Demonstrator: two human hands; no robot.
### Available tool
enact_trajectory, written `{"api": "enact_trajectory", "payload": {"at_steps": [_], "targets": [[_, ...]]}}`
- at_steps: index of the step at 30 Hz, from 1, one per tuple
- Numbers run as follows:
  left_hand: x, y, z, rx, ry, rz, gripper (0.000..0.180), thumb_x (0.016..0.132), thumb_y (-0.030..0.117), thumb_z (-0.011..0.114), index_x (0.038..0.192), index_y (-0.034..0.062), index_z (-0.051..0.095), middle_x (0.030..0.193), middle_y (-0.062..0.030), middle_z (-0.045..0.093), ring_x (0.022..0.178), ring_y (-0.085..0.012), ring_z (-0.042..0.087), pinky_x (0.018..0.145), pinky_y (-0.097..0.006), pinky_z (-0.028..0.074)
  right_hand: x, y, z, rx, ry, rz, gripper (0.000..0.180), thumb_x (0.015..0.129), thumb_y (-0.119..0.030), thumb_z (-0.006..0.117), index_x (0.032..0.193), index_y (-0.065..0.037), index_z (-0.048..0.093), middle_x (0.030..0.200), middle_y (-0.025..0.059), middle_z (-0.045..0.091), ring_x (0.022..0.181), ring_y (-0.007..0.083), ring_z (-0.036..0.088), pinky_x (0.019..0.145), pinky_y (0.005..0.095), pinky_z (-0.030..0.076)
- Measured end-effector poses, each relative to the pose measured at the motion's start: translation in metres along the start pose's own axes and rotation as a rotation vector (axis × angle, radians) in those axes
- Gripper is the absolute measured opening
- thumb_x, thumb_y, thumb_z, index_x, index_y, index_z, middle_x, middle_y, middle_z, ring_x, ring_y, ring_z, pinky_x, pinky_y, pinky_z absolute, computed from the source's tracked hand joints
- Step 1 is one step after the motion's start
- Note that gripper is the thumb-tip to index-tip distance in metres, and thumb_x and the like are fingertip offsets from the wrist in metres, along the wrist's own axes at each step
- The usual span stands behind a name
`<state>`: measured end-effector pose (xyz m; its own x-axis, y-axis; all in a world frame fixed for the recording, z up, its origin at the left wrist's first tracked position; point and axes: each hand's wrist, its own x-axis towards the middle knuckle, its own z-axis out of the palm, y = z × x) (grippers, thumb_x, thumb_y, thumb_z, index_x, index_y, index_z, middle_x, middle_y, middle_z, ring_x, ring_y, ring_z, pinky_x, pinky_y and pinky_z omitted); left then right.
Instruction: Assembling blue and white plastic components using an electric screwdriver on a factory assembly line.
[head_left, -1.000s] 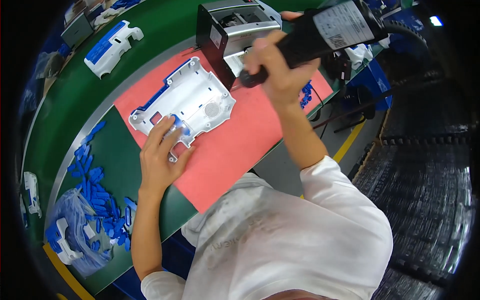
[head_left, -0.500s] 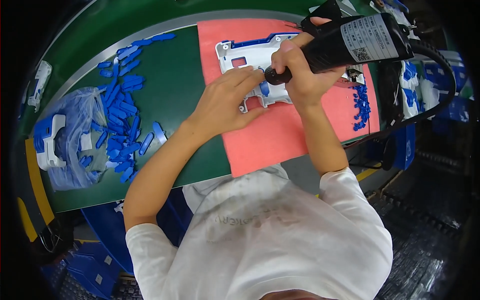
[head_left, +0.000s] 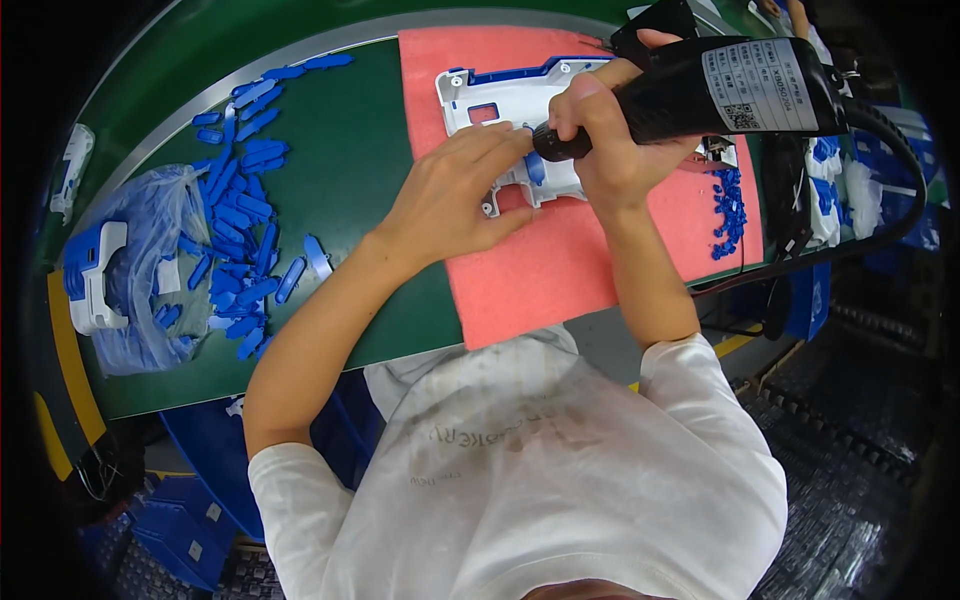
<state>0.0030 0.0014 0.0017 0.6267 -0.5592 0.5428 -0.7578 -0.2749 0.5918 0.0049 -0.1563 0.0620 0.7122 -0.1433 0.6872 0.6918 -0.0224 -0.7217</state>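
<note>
My right hand [head_left: 625, 155] is wrapped round a thick black corded power tool [head_left: 665, 105], its nose pointing down and left. That nose meets the white plastic housing [head_left: 525, 95], beside a blue insert [head_left: 537, 172]; the exact contact is hidden. Across the housing's left part lies my left hand [head_left: 445, 195], steadying it. Its fingers stretch up to the tool's nose, and its thumb rests along the housing's near edge. Blue trim runs along the far edge of the housing, which sits on a pink mat [head_left: 560, 275].
Loose blue plastic strips [head_left: 235, 215] are heaped to the left on the green table [head_left: 350, 130]. Beyond them stand a clear plastic bag [head_left: 150, 345] and a white-and-blue housing [head_left: 112, 270]. Small blue parts [head_left: 728, 215] lie at the mat's right, near the tool's black cable [head_left: 905, 150].
The view has shifted slightly. Both hands, the tool and the housing keep nearly the same places relative to one another.
</note>
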Motion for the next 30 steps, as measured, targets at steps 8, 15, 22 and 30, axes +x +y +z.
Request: {"api": "enact_trajectory", "payload": {"at_steps": [8, 15, 22, 30], "targets": [[-0.002, -0.001, 0.001, -0.054, -0.057, -0.066, 0.057, 0.066, 0.021, 0.077, 0.116, 0.0020, 0.058, 0.113, -0.0164, 0.061, 0.111, -0.0341, 0.058, 0.089, -0.042, 0.051, -0.007, 0.008, -0.005, -0.062, -0.073, -0.018, 0.050, 0.079, 0.013, 0.055, 0.122, -0.001, 0.033, 0.063, 0.0079, 0.053, 0.047, 0.0141, 0.051, 0.049, 0.0309, 0.048], [-0.002, -0.001, 0.000, -0.096, -0.092, -0.126, 0.059, 0.066, 0.021, 0.077, 0.117, 0.0012, 0.056, 0.118, -0.0190, 0.059, 0.112, -0.0364, 0.056, 0.088, -0.042, 0.051, -0.009, 0.013, -0.003, 0.085, -0.092, 0.015, 0.046, 0.079, 0.014, 0.054, 0.117, -0.002, 0.033, 0.063, 0.0082, 0.053, 0.048, 0.0132, 0.050, 0.049, 0.0284, 0.046], [0.004, 0.004, 0.000, -0.084, -0.110, -0.123, 0.059, 0.066, 0.021, 0.078, 0.117, 0.0012, 0.056, 0.119, -0.0200, 0.059, 0.113, -0.0381, 0.055, 0.089, -0.043, 0.050, -0.010, 0.010, -0.006, -0.029, -0.116, -0.058, 0.049, 0.079, 0.014, 0.056, 0.119, -0.002, 0.033, 0.065, 0.0076, 0.054, 0.050, 0.0128, 0.051, 0.049, 0.0281, 0.046], [0.003, 0.009, -0.006, 0.081, -0.119, 0.027, 0.051, 0.072, 0.020, 0.078, 0.117, 0.0056, 0.061, 0.127, -0.0135, 0.058, 0.118, -0.0335, 0.054, 0.098, -0.041, 0.046, 0.023, -0.046, -0.079, -0.034, 0.289, -0.288, 0.049, 0.079, 0.006, 0.051, 0.124, 0.001, 0.033, 0.060, 0.0097, 0.053, 0.043, 0.0169, 0.050, 0.046, 0.0361, 0.049]]}}
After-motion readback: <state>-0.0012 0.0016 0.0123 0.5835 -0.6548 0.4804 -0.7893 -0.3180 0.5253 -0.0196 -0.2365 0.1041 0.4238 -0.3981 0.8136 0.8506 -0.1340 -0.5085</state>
